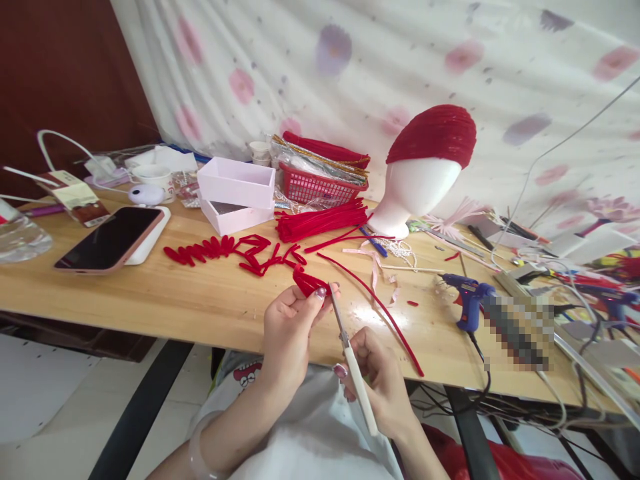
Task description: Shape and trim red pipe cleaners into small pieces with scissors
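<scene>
Between its thumb and fingers, my left hand (291,333) pinches a folded red pipe cleaner (310,281). My right hand (377,373) is closed around white-handled scissors (359,383), whose blades point up and touch or nearly touch the end of the red piece. Whether the blades are apart is too small to tell. Past my left hand lies a row of bent red pipe cleaner pieces (203,251). One long red pipe cleaner (380,307) lies on the table to the right of the blades.
A bundle of red pipe cleaners (323,220) lies before a red basket (320,185). A white mannequin head (415,190) wears a red covering. Left are white boxes (237,183) and a phone (110,239). A blue glue gun (469,300) with a trailing cord stands at right.
</scene>
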`<state>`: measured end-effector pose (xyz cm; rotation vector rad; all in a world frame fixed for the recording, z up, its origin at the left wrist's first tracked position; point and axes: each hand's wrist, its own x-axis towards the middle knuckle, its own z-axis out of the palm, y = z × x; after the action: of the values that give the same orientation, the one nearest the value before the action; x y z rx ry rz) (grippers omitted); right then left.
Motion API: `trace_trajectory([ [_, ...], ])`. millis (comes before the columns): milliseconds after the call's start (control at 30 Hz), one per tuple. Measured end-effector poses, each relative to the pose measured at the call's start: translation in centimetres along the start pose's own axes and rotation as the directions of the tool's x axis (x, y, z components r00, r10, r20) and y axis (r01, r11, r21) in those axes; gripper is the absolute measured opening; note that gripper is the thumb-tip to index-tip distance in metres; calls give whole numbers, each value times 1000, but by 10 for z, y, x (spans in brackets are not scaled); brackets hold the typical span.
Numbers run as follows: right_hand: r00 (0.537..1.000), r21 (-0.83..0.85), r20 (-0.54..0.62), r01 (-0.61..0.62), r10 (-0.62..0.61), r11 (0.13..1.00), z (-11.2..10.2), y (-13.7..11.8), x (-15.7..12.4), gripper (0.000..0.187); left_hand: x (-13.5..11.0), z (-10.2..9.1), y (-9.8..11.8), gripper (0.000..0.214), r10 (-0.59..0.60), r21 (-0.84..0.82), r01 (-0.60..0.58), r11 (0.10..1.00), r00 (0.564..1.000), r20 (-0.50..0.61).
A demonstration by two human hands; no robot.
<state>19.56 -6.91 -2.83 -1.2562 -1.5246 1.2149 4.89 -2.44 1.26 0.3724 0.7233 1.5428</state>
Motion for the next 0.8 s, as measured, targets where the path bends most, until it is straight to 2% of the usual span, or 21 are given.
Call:
trace_trajectory([
  [233,1000,17,-14,11,-11,1000,2,3,1,36,-1,0,2,20,-16,-8,16,1000,1000,-20],
  [333,999,121,-27,42,-39,992,-3,3,1,37,1,-5,4,21,-51,-16,51,999,999,-14],
  [500,991,356,-36,133,-128,925,-15,2,3,36,4,-9,8,21,-86,31,85,996,996,38],
  [633,971,293,-206,182,-124,939,-13,-9,6,32,3,-8,5,18,-98,129,87,988,992,83],
  [733,930,242,-362,159,-63,957,-5,-22,9,34,0,-9,1,15,-166,259,124,958,975,149],
  [800,907,264,-420,137,-14,955,0,-28,11,35,-2,-10,-1,14,-201,363,121,924,960,194],
])
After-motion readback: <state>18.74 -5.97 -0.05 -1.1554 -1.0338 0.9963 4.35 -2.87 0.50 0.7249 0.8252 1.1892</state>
